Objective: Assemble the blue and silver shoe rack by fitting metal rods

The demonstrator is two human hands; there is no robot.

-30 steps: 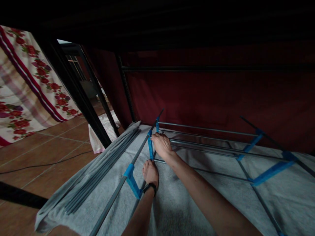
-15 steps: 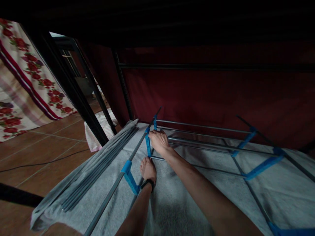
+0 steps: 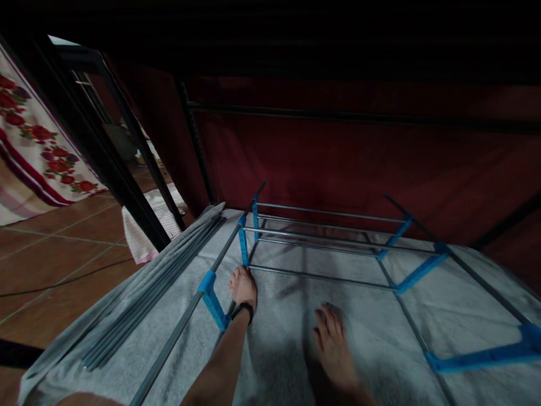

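My left hand [image 3: 244,286], with a dark band at the wrist, is closed around the lower grey tube at the foot of a blue plastic bracket [image 3: 243,248]. Its palm side is hidden. My right hand [image 3: 333,345] is open over the grey cloth, fingers apart, holding nothing. The metal rack frame [image 3: 321,276] has grey tubes joined by blue brackets. Several thin crossbars, including a far one [image 3: 329,212], span its two sides at the back. Nearer on the left side is another blue bracket [image 3: 214,304]; a further one [image 3: 482,358] is at the right.
Several loose grey tubes [image 3: 147,299] lie together on the grey cloth [image 3: 287,349] at the left. A dark red curtain [image 3: 338,152] hangs behind the rack. Black metal posts [image 3: 95,149] stand at the left, with a striped cloth [image 3: 143,225] and a cable [image 3: 67,279] on the tiled floor.
My right hand has let go of the upper crossbar's left end at the blue bracket and moved down and right, over the cloth. My left hand stays at the lower tube. The view has shifted slightly.
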